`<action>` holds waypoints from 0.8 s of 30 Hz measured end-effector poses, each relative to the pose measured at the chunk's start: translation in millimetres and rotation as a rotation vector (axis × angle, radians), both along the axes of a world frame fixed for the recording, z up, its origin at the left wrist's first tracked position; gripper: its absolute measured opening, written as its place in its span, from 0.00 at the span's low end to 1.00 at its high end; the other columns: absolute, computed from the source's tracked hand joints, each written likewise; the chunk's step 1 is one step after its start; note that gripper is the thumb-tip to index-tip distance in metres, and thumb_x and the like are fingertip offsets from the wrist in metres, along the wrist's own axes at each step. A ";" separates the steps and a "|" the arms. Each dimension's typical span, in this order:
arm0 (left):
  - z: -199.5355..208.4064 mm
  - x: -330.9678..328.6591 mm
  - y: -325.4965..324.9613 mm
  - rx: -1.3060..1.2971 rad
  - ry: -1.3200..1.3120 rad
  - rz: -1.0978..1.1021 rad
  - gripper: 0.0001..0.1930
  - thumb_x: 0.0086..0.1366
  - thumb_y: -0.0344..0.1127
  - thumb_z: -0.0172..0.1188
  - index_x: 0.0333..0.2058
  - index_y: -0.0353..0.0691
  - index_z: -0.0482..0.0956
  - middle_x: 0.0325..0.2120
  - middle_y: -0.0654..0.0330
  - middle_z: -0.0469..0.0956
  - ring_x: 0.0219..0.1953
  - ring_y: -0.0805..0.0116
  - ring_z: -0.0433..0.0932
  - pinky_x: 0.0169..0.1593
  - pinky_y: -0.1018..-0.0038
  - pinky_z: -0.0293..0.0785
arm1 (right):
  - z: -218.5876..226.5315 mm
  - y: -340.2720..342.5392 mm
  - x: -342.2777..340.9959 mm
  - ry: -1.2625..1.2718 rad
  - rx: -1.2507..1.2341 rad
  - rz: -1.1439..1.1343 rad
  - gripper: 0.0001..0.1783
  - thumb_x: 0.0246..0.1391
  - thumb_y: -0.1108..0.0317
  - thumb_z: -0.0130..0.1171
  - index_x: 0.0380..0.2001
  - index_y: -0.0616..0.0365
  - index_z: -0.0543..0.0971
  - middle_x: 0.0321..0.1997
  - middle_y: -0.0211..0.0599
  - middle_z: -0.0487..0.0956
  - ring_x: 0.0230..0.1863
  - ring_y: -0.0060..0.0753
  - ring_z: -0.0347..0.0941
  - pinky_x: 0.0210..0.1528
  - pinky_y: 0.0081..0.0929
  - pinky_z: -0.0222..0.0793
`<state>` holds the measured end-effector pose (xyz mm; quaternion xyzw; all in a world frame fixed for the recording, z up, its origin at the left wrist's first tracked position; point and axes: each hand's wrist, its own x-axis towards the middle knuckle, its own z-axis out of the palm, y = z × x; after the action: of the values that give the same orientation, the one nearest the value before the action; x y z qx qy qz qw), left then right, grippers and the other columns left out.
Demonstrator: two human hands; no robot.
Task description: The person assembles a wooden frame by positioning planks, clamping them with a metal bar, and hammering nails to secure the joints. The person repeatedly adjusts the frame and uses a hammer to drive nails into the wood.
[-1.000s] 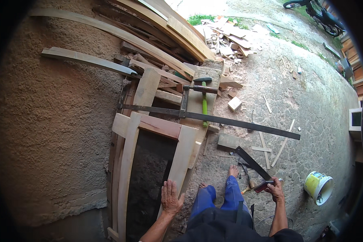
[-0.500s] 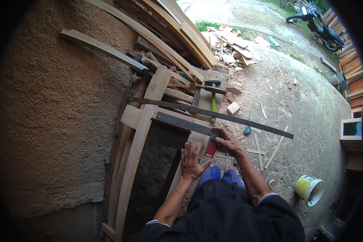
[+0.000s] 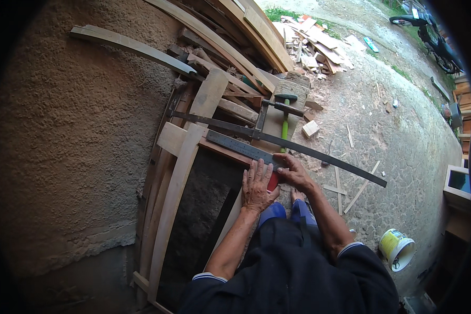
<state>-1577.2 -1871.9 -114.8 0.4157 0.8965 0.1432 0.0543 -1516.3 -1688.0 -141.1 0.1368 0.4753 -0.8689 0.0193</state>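
A try square with a steel blade (image 3: 234, 146) and a red handle lies across the end of a wooden frame (image 3: 174, 209). My left hand (image 3: 257, 187) rests flat, fingers stretched, on the frame's corner and the blade's near edge, partly covering the red handle. My right hand (image 3: 295, 174) grips the square where blade and handle meet; its fingertips are partly hidden. Just beyond the blade, a long metal bar clamp (image 3: 329, 161) spans the frame's end. A green-handled hammer (image 3: 285, 125) lies behind the clamp bar on a wooden board (image 3: 273, 123).
A rough wall (image 3: 89, 131) stands at the left, with long planks (image 3: 246, 36) stacked beside it. Wood scraps (image 3: 319, 47) are heaped ahead. On the concrete floor lie thin strips (image 3: 361, 188), a wood block (image 3: 310, 129) and a white-and-yellow bucket (image 3: 397, 248). A motorcycle (image 3: 434, 39) stands far right.
My left hand has slid forward onto the corner, beside the red handle, which is now more covered. My right hand stays at the square. The whole view has shifted slightly.
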 end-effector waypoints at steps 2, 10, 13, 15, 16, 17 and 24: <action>1.0 0.0 2.0 -0.013 0.007 0.004 0.43 0.56 0.57 0.64 0.69 0.49 0.65 0.72 0.49 0.55 0.75 0.46 0.49 0.73 0.44 0.45 | 4.6 3.8 0.4 -0.011 0.012 0.017 0.29 0.64 0.71 0.58 0.67 0.55 0.65 0.62 0.37 0.71 0.53 0.32 0.77 0.51 0.36 0.82; 1.3 -0.1 2.5 0.019 0.020 0.006 0.44 0.53 0.55 0.66 0.68 0.48 0.66 0.72 0.48 0.56 0.74 0.44 0.51 0.72 0.43 0.48 | 5.8 12.5 -8.5 -0.098 0.023 0.086 0.25 0.63 0.71 0.58 0.63 0.56 0.68 0.59 0.38 0.74 0.48 0.31 0.79 0.47 0.33 0.83; 0.0 -0.1 2.3 0.030 0.025 0.006 0.44 0.52 0.55 0.66 0.68 0.48 0.66 0.71 0.48 0.57 0.74 0.44 0.51 0.72 0.43 0.48 | -2.0 14.7 -12.2 -0.090 -0.011 0.111 0.23 0.64 0.71 0.58 0.60 0.55 0.69 0.55 0.38 0.76 0.47 0.29 0.79 0.44 0.31 0.82; -1.3 -0.2 2.6 0.017 0.028 0.003 0.43 0.53 0.55 0.66 0.68 0.48 0.67 0.71 0.48 0.58 0.74 0.44 0.52 0.72 0.42 0.49 | -6.3 16.2 -12.7 -0.068 -0.080 0.116 0.21 0.64 0.71 0.58 0.59 0.55 0.69 0.53 0.37 0.77 0.46 0.28 0.78 0.43 0.30 0.82; -2.1 -0.4 2.7 0.010 0.035 0.002 0.43 0.54 0.56 0.65 0.68 0.48 0.67 0.71 0.49 0.58 0.74 0.44 0.52 0.72 0.42 0.49 | -8.0 16.2 -13.2 -0.082 -0.048 0.114 0.21 0.64 0.71 0.58 0.59 0.55 0.69 0.52 0.37 0.77 0.46 0.27 0.78 0.43 0.30 0.81; -2.8 -0.6 2.7 0.011 0.042 0.006 0.43 0.54 0.56 0.65 0.68 0.49 0.67 0.71 0.49 0.58 0.74 0.45 0.52 0.72 0.42 0.49 | -9.2 16.1 -13.2 -0.094 -0.041 0.123 0.21 0.64 0.71 0.58 0.58 0.55 0.69 0.52 0.37 0.77 0.46 0.27 0.78 0.43 0.29 0.81; -5.2 -1.5 0.6 -0.043 0.024 0.007 0.43 0.55 0.58 0.64 0.68 0.52 0.66 0.72 0.52 0.56 0.75 0.48 0.50 0.72 0.43 0.49 | -11.3 16.2 -15.8 -0.140 -0.047 0.128 0.21 0.63 0.72 0.58 0.58 0.55 0.69 0.54 0.37 0.76 0.45 0.25 0.77 0.44 0.28 0.80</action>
<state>-1578.7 -1871.3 -119.9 0.4132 0.9013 0.1192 0.0519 -1532.1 -1671.8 -152.4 0.1659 0.4602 -0.8651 0.1109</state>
